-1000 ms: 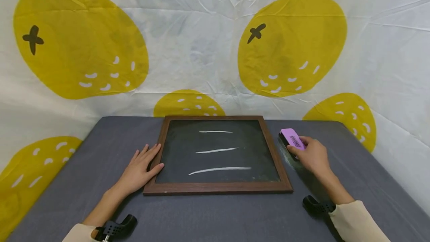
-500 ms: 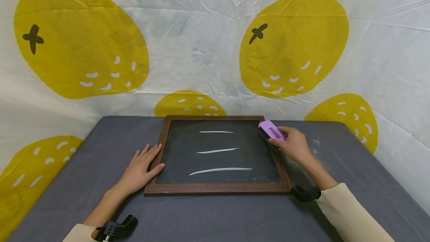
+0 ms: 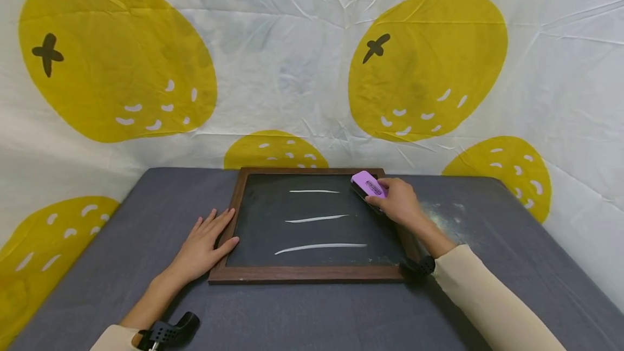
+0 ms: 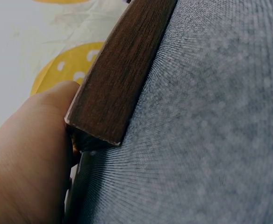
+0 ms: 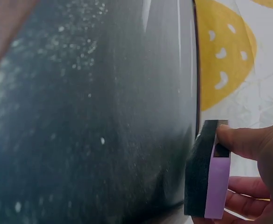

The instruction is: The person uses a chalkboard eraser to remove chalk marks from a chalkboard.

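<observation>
A chalkboard (image 3: 260,199) with a brown wooden frame (image 3: 312,273) lies on the table, bearing three white chalk lines, one of them the top line (image 3: 314,191). Fingers spread, my left hand (image 3: 202,251) rests on the frame's left side; the left wrist view shows the thumb side against the frame's corner (image 4: 111,79). In my right hand (image 3: 402,205) I grip a purple chalkboard eraser (image 3: 369,183) between thumb and fingers, over the board's upper right, right of the top line. Its dark felt (image 5: 199,172) faces the board; whether it touches cannot be told.
The table has a grey cloth (image 3: 302,318), with pale chalk dust (image 3: 446,218) right of the board. Behind hangs a white sheet (image 3: 287,69) with yellow fruit prints. A black strap device (image 3: 168,332) sits on each wrist.
My right hand has carried the eraser leftward from the cloth right of the board, across the frame, to over the board's upper right. The left hand has stayed in place.
</observation>
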The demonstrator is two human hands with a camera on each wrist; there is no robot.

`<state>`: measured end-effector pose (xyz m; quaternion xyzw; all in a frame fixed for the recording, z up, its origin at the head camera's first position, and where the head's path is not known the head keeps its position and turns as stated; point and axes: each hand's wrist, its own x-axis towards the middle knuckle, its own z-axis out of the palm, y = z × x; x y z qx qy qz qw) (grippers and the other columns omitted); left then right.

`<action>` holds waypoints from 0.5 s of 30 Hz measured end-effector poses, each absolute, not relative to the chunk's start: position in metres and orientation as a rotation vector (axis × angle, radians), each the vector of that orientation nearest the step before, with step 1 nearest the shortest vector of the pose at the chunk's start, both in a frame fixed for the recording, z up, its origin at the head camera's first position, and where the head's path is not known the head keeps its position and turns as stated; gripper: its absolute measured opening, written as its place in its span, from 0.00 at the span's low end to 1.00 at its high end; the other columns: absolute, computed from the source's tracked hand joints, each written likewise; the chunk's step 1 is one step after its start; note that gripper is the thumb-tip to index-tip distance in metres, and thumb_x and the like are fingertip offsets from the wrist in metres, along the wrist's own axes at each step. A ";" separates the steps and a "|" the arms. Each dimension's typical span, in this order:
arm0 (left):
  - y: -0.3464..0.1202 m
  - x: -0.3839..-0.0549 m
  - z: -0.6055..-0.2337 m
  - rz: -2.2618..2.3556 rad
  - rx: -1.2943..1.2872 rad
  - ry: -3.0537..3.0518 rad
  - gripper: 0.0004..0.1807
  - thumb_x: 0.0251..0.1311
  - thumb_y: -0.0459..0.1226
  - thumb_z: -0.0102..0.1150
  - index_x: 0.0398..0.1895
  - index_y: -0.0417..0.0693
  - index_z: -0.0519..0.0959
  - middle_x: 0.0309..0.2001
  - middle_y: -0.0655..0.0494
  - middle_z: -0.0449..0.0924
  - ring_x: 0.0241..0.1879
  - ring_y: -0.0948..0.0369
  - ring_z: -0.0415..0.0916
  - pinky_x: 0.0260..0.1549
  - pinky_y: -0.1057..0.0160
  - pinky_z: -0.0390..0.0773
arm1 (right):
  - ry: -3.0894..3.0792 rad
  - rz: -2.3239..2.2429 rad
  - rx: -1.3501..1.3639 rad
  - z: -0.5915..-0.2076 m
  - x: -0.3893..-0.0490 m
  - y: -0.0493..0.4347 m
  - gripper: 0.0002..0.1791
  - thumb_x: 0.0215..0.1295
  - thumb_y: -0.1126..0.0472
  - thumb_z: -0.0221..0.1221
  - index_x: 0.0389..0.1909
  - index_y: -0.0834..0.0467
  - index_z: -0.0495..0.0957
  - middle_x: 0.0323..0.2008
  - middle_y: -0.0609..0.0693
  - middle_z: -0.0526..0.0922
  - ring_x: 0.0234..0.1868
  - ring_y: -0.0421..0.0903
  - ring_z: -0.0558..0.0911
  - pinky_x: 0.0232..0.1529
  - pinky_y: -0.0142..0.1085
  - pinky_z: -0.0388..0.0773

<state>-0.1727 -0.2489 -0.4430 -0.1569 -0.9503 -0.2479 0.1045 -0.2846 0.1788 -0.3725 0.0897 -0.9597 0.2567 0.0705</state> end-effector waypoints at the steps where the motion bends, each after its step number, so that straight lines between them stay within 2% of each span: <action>1: -0.249 -0.173 -0.443 -0.732 -0.462 -2.808 0.38 0.67 0.52 0.53 0.74 0.43 0.57 0.70 0.39 0.58 0.70 0.39 0.46 0.65 0.38 0.42 | -2.889 0.763 0.268 -0.374 -0.285 0.178 0.33 0.56 0.53 0.69 0.57 0.69 0.74 0.46 0.64 0.80 0.38 0.56 0.77 0.39 0.48 0.72; 8: -0.249 -0.172 -0.444 -0.726 -0.470 -2.804 0.38 0.67 0.51 0.53 0.74 0.43 0.57 0.69 0.39 0.58 0.70 0.39 0.46 0.64 0.38 0.42 | -2.893 0.732 0.264 -0.381 -0.288 0.171 0.33 0.55 0.53 0.69 0.57 0.69 0.75 0.48 0.65 0.79 0.40 0.56 0.77 0.41 0.49 0.72; 15: -0.250 -0.172 -0.443 -0.717 -0.487 -2.789 0.37 0.67 0.51 0.53 0.73 0.42 0.57 0.69 0.39 0.59 0.70 0.39 0.47 0.64 0.37 0.43 | -2.888 0.736 0.278 -0.384 -0.293 0.166 0.32 0.54 0.52 0.70 0.55 0.68 0.77 0.46 0.63 0.81 0.37 0.54 0.77 0.39 0.47 0.72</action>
